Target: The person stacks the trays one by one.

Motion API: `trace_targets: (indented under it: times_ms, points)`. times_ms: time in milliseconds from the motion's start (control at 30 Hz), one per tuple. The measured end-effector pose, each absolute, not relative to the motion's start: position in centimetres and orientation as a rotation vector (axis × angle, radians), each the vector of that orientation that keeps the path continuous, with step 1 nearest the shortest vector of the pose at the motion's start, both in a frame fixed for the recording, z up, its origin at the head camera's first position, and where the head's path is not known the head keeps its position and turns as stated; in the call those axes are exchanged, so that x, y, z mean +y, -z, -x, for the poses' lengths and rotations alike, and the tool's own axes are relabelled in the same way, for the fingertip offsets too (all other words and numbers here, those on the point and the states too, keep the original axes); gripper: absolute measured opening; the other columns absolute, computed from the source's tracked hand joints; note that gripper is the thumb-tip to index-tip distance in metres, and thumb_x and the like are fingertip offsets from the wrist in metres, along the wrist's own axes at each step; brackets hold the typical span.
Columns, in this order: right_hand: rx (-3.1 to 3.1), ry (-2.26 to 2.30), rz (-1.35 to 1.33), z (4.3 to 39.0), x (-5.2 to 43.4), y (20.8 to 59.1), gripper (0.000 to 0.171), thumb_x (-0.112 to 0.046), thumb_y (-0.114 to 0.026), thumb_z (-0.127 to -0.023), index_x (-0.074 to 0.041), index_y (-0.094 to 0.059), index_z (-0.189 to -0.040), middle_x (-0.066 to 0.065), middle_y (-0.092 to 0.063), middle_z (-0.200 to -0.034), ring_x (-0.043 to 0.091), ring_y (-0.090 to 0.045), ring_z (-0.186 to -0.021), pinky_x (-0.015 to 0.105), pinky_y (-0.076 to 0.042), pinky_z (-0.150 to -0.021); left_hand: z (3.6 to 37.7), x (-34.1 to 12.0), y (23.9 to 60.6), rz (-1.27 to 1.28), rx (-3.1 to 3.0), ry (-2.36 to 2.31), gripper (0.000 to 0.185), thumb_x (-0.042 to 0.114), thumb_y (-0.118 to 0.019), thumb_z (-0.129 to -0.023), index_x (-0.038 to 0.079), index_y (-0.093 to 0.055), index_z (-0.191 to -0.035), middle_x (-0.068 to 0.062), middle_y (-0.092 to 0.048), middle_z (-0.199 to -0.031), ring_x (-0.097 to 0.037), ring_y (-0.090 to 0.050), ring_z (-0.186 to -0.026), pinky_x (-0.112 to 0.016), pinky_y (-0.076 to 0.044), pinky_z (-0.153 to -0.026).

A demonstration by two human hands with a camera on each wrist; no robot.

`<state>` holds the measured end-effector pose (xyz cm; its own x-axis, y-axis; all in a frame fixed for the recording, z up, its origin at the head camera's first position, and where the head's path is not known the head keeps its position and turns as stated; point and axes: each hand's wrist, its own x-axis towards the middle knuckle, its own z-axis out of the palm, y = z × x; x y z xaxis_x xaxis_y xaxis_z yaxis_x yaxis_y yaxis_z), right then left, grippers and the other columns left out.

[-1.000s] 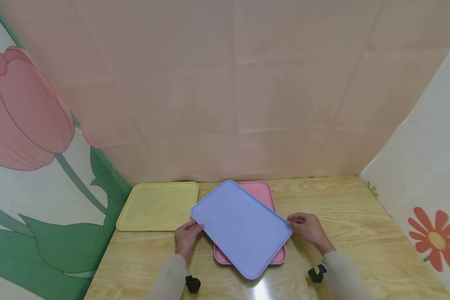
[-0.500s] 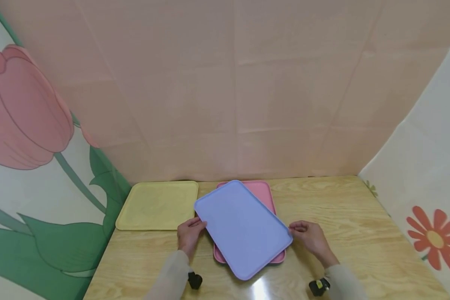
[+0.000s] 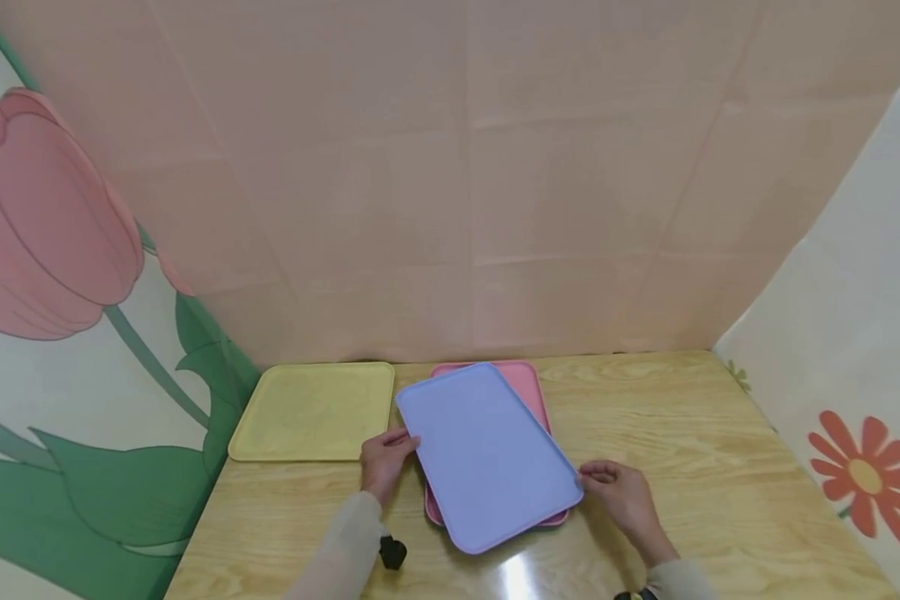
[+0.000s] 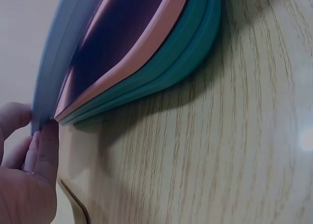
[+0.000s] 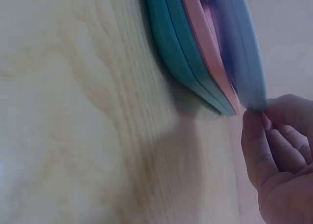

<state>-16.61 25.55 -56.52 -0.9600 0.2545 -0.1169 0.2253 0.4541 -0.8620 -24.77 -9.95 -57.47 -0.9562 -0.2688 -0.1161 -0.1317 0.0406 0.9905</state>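
A blue tray [image 3: 491, 458] is held turned at an angle above a pink tray [image 3: 521, 379]. My left hand [image 3: 384, 461] pinches its left edge between thumb and fingers. At the opposite edge, near the right corner, my right hand [image 3: 621, 498] pinches the rim. Both wrist views show a gap between the blue tray and the pink tray [image 4: 146, 43]. Beneath the pink one, two teal trays [image 5: 173, 48] are stacked on the table. The blue tray covers most of the pink one in the head view.
A yellow tray [image 3: 315, 412] lies on the wooden table [image 3: 645, 400] to the left of the stack, close to my left hand. A plain pinkish backdrop [image 3: 465, 183] rises behind the table. Flower-printed panels [image 3: 832, 333] stand along both sides.
The blue tray has turned clockwise, lining up more with the pink tray. My left hand has shifted slightly right, and my right hand has come nearer to me.
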Motion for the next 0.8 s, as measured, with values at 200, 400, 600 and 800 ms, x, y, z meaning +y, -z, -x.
trace_targets:
  times_ms: [200, 400, 600, 800]
  points:
    - [-2.624, -1.586, 0.505, 15.6, 25.0, 56.5, 0.025, -0.012, -0.078, -0.086, 0.005, -0.072, -0.103, 0.015, -0.075, -0.095, 0.016, -0.070, -0.083, 0.018, -0.053, -0.067, 24.7, -9.6, 57.3, -0.387, -2.275, 2.002, 0.028, 0.006, -0.085, -0.075, -0.005, -0.076, -0.099, -0.018, -0.075, -0.091, -0.022, -0.073, -0.084, -0.024, -0.059, -0.072]
    - [-2.617, -1.595, 0.549, 14.6, 24.4, 56.5, 0.028, -0.017, -0.079, -0.085, 0.003, -0.072, -0.104, 0.015, -0.075, -0.096, 0.018, -0.071, -0.085, 0.019, -0.052, -0.068, 24.7, -9.3, 57.0, -0.369, -2.350, 1.949, 0.028, 0.010, -0.087, -0.075, -0.004, -0.077, -0.098, -0.015, -0.075, -0.090, -0.016, -0.071, -0.080, -0.024, -0.058, -0.072]
    - [-2.586, -1.609, 0.577, 14.1, 23.9, 56.5, 0.030, -0.017, -0.080, -0.085, 0.004, -0.072, -0.104, 0.015, -0.075, -0.096, 0.014, -0.070, -0.083, 0.018, -0.052, -0.068, 24.9, -9.3, 57.0, -0.334, -2.419, 1.910, 0.030, 0.014, -0.087, -0.076, -0.003, -0.077, -0.098, -0.013, -0.076, -0.088, -0.015, -0.071, -0.080, -0.025, -0.057, -0.073]
    - [-2.550, -1.658, 0.581, 13.7, 23.4, 56.3, 0.032, -0.018, -0.083, -0.082, 0.005, -0.072, -0.102, 0.013, -0.075, -0.093, 0.011, -0.068, -0.081, 0.018, -0.051, -0.068, 25.2, -9.4, 57.0, -0.304, -2.470, 1.903, 0.029, 0.015, -0.087, -0.077, -0.003, -0.077, -0.099, -0.012, -0.076, -0.089, -0.016, -0.071, -0.081, -0.027, -0.058, -0.074]
